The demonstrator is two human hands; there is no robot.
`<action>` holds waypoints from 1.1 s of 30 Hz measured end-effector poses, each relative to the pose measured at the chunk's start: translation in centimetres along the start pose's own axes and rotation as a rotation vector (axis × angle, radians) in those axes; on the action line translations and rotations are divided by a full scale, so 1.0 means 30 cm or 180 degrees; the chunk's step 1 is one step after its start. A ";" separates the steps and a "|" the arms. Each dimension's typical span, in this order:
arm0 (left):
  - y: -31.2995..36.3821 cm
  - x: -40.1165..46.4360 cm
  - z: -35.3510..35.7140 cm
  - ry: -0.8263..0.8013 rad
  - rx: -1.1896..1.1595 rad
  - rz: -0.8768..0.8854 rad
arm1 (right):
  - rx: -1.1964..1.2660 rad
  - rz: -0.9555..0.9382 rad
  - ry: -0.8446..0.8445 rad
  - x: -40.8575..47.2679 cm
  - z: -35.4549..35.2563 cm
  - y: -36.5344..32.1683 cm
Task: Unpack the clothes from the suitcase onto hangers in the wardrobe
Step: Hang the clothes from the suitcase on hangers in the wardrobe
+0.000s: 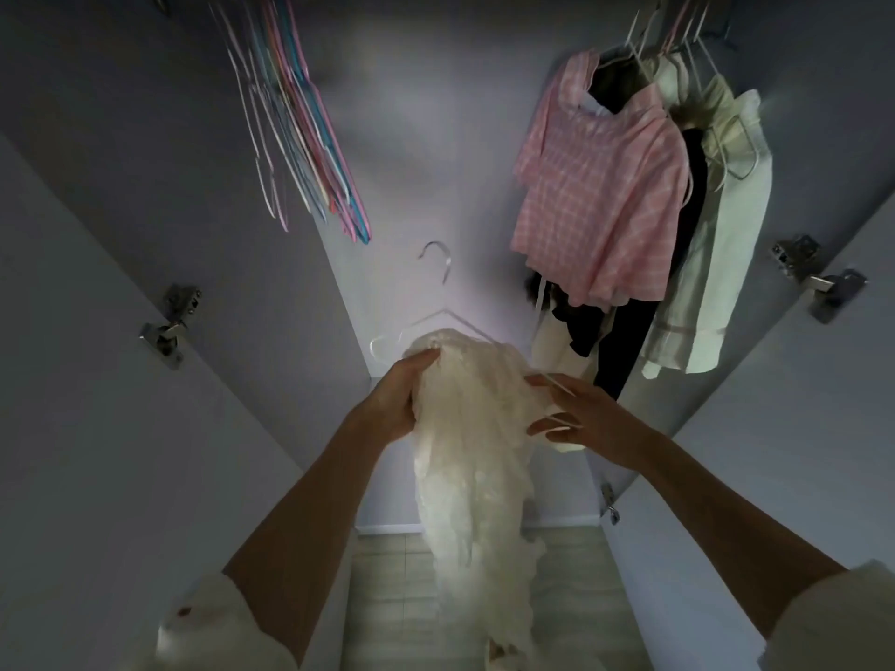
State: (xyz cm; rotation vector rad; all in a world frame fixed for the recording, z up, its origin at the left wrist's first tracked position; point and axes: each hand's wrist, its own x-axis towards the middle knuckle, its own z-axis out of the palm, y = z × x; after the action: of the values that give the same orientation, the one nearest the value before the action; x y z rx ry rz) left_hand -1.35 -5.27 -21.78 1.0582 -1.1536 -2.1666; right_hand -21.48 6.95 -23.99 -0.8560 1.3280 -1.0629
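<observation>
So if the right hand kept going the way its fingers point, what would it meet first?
The right hand points left, its fingertips already at the cream garment gripped by the left hand. It would press into that fabric first.

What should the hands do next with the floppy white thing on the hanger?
Probably pull the cream garment over the bare left end of the white hanger. That end pokes out uncovered, the cloth sits bunched in the middle, and the left hand grips it there. The right hand has straight fingers at the other side.

metal door hinges [169,326], pale tiled floor [387,598]
</observation>
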 end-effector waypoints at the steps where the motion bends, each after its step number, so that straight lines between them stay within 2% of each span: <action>1: 0.019 0.001 0.005 0.0052 -0.0016 0.0003 | -0.0145 0.0052 -0.0103 0.000 0.006 0.002; 3: 0.051 0.003 0.005 0.0104 -0.0061 0.0010 | -0.0363 0.0094 -0.0014 0.006 0.026 -0.009; 6: 0.078 0.005 0.000 0.0128 -0.0032 0.0070 | -0.0692 0.0126 0.0449 0.028 0.043 -0.035; 7: 0.083 0.002 0.000 0.0156 -0.0009 0.0075 | -0.0668 0.0175 0.0412 0.036 0.045 -0.040; 9: 0.088 -0.005 -0.010 0.0220 0.0031 0.0062 | -0.0267 0.0273 0.0222 0.040 0.054 -0.049; 11: 0.080 0.004 -0.035 0.0389 0.0199 0.0069 | 0.0174 0.0201 0.0304 0.042 0.057 -0.050; 16: 0.048 0.033 -0.113 0.0724 0.0518 0.0349 | 0.0234 -0.0112 0.0459 0.041 0.064 -0.029; 18: 0.048 0.040 -0.130 0.0830 0.0709 0.0403 | 0.0504 -0.0073 0.0304 0.037 0.063 -0.018; 21: 0.082 0.036 -0.103 0.0448 0.0743 0.0392 | 0.0958 0.0288 -0.0223 0.026 0.070 -0.003; 24: 0.116 0.037 -0.064 0.0636 0.0203 0.0056 | 0.0722 0.0363 -0.0470 0.017 0.070 -0.018; 26: 0.134 0.048 -0.052 0.0831 0.0071 0.0134 | 0.0427 0.0267 -0.0477 0.014 0.062 -0.042; 27: 0.140 0.061 -0.052 0.1014 0.0406 0.0274 | 0.0311 0.0221 -0.0477 0.013 0.057 -0.054; 28: 0.146 0.074 -0.060 0.1252 0.1221 0.0419 | 0.0229 0.0185 -0.0468 0.010 0.052 -0.061; 30: 0.143 0.091 -0.082 0.1420 0.3780 0.0616 | 0.0192 0.0131 -0.0413 0.011 0.046 -0.062; 31: 0.136 0.087 -0.086 0.1293 0.4868 0.0595 | 0.0251 0.0113 -0.0368 0.013 0.047 -0.059; 32: 0.125 0.085 -0.088 0.1068 0.5588 0.0540 | 0.0330 0.0111 -0.0328 0.016 0.051 -0.055; 33: 0.116 0.081 -0.084 0.0847 0.5961 0.0565 | 0.0382 0.0123 -0.0304 0.019 0.057 -0.050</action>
State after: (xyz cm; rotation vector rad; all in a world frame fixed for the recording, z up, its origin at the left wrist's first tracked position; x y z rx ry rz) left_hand -0.63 -10.03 -20.73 1.5357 -2.8842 -0.1991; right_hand -19.99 5.78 -22.61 -0.7792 1.1845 -1.0479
